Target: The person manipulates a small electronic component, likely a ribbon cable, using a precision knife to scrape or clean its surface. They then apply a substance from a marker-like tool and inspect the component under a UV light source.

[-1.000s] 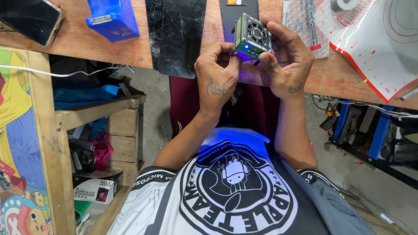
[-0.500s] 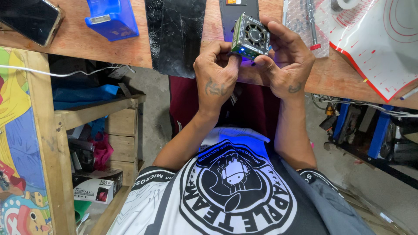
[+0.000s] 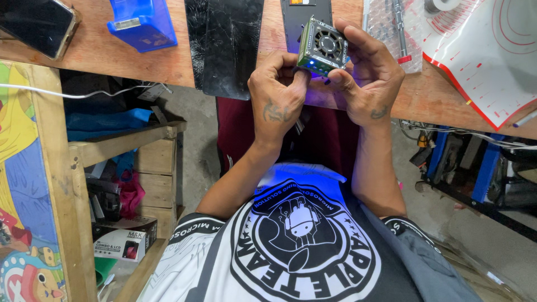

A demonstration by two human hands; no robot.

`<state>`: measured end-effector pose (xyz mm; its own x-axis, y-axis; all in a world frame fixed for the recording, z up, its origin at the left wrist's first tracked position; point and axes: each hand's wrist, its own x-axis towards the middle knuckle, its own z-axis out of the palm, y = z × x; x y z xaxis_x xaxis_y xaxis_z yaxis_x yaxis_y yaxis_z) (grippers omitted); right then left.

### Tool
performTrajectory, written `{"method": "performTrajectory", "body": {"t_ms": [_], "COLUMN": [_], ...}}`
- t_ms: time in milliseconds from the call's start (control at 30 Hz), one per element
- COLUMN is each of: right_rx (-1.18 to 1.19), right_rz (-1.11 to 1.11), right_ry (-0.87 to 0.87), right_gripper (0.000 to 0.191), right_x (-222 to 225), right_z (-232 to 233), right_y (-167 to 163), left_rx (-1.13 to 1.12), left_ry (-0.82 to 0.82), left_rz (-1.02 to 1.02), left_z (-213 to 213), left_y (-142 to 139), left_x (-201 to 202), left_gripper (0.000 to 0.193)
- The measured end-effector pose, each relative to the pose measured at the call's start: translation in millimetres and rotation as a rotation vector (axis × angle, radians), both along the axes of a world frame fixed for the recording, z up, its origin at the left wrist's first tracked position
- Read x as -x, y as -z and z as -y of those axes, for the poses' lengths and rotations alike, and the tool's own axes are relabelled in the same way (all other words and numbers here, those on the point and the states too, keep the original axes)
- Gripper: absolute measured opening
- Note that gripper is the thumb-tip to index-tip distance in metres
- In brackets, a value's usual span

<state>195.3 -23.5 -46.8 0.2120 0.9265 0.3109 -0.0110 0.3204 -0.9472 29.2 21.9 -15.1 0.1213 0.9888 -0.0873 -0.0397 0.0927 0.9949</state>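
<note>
ITEM: fan unit (image 3: 323, 46), small square metal box w/ round grille on top, blue-violet glow at its lower edge.
LOC: held up over the near edge of the bench (image 3: 112, 59), above the black strip (image 3: 306, 14), not touching wood.
L hand (image 3: 278, 103): curled, fingers (image 3: 291, 75) pinching the unit's lower left corner. Clenched on it.
R hand (image 3: 366, 84): cupped round the right side and back, thumb under the lit edge. Also gripping it.
CHANGE vs a sec ago: almost none. Unit sits at the same spot betw. my hands, same tilt, grille toward me. Glow was on then, on now; it spills onto my shirt (image 3: 296, 223) as before. Grip unchanged both sides. I read that as me steadying and checking the unit, not shifting it.
NEARBY, untouched: cracked glass panel (image 3: 224, 45) flat on bench, left of my hands; blue box (image 3: 142, 23) further left; phone (image 3: 36, 25) at far left corner; screwdriver (image 3: 398, 28) on bubble wrap, right; white mat w/ red lines (image 3: 486, 56) far right.
UNCLEAR: what part of the unit my left fingertips press; hidden.
</note>
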Motion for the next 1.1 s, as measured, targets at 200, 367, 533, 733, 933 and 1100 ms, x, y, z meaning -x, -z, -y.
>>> {"method": "performTrajectory", "body": {"t_ms": [200,367,533,733,933,1100], "right_rx": [0.021,0.036,0.037,0.069,0.069,0.077], "right_rz": [0.018,0.024,0.040,0.040,0.054,0.067], "right_ry": [0.023,0.038,0.053,0.054,0.053,0.064], "right_gripper": [0.063,0.063,0.063,0.065,0.065,0.065], "right_x": [0,1,2,3,4,2], "right_z": [-1,-2,-4,-4,-5,-5], "right_y": [-1,-2,-5,-11,-11,-9], "left_rx": [-0.010,-0.013,-0.009,-0.007,-0.003,0.011], "left_ry": [0.009,0.019,0.021,0.017,0.006,-0.005], "left_rz": [-0.001,0.015,0.018,0.021,0.011,-0.008], "left_z": [0,0,-1,-1,-2,-2], "left_y": [0,0,0,-1,-1,0], "left_x": [0,1,0,-1,-1,-2], "left_gripper": [0.005,0.004,0.004,0.004,0.003,0.004]}}
